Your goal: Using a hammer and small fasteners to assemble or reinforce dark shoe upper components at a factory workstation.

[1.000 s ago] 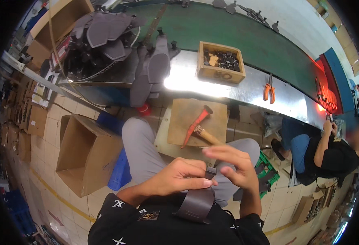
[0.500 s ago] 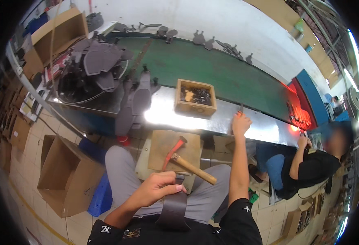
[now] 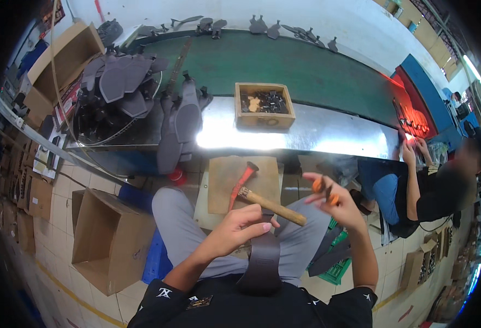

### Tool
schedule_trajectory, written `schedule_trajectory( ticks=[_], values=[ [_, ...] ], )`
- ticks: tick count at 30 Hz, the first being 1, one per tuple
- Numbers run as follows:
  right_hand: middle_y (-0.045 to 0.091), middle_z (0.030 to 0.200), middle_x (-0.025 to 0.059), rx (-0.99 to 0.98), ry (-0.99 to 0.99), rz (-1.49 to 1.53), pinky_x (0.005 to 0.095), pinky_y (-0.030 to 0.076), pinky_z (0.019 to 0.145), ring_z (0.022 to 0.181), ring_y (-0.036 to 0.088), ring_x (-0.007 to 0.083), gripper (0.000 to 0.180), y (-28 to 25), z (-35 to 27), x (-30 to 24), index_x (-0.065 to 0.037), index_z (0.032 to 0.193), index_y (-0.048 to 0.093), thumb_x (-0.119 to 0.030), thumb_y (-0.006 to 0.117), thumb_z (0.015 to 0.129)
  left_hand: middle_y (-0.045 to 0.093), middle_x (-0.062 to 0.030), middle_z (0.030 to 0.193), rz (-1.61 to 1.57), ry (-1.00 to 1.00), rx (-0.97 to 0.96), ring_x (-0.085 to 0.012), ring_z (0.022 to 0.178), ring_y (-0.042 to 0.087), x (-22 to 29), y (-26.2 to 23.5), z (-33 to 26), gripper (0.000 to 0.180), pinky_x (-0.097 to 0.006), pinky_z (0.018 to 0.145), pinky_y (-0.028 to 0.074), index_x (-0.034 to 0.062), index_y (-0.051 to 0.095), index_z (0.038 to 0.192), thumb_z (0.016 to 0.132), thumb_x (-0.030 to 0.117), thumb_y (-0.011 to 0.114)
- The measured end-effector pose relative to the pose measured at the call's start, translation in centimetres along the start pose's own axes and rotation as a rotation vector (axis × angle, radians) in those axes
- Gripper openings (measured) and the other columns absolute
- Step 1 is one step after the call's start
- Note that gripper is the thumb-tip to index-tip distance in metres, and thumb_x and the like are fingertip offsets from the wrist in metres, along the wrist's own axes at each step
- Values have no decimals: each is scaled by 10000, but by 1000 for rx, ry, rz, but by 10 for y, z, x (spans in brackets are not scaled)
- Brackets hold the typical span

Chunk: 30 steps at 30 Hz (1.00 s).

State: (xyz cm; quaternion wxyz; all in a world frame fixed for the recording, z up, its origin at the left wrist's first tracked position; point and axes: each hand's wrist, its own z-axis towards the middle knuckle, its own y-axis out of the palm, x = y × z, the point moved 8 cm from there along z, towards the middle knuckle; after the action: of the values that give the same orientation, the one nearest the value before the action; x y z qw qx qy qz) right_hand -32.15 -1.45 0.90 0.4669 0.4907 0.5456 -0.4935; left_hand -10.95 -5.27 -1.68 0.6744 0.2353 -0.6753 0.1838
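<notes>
My left hand (image 3: 239, 228) is closed on a dark brown, curved sole-like piece (image 3: 264, 256) that hangs toward my lap. Its upper end is partly hidden by my fingers. In my right hand (image 3: 347, 210) are orange-handled scissors (image 3: 327, 191), held by the handles over my right thigh; the blades cannot be made out. Between my knees, a hammer (image 3: 276, 206) with a red head and wooden handle lies across a tan board (image 3: 217, 180). The handle reaches out past the board's right side, between my two hands.
A wooden box (image 3: 265, 120) of small dark parts stands on the metal ledge (image 3: 328, 134) by a green conveyor (image 3: 284, 63). Grey sole-like pieces (image 3: 120, 82) are piled at left. A cardboard box (image 3: 112, 240) and a green crate (image 3: 337, 269) flank me. A co-worker (image 3: 437, 191) sits at right.
My right hand has come back from the metal ledge toward my lap, bringing the scissors. My left hand still holds the brown piece. The view has shifted slightly.
</notes>
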Motion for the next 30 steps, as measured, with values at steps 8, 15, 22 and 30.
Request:
schedule_trajectory(
  ticks=[8,15,22,30],
  values=[
    [522,1349,178,-242,53,-716,415,460,968,1151,558,365,293,41,-33,-24,24,1096,641,7,659,804,474,-35,829,-13,86,-51,-122,784,471,1,11,2,255,-270,706,367,-24,722,1054,946,176,606],
    [521,1327,198,-357,-83,-893,419,450,980,1171,539,391,363,56,-31,-40,47,1142,601,3,675,789,453,-34,786,8,124,-82,-129,763,461,3,15,-2,256,-280,694,369,-24,718,1058,951,178,604],
    [554,1267,221,-264,20,-894,429,445,1001,1172,540,395,415,55,-30,-47,47,1190,598,-57,704,803,477,-41,779,54,72,-43,-136,754,479,-2,8,-2,259,-279,685,378,-24,716,1041,950,192,606],
    [571,1232,219,-272,35,-961,445,431,1014,1157,547,387,404,65,-27,-52,42,1180,609,-111,716,822,447,-53,753,43,132,-7,-147,725,451,-6,2,-4,256,-301,655,364,-27,710,992,950,205,611]
  ],
)
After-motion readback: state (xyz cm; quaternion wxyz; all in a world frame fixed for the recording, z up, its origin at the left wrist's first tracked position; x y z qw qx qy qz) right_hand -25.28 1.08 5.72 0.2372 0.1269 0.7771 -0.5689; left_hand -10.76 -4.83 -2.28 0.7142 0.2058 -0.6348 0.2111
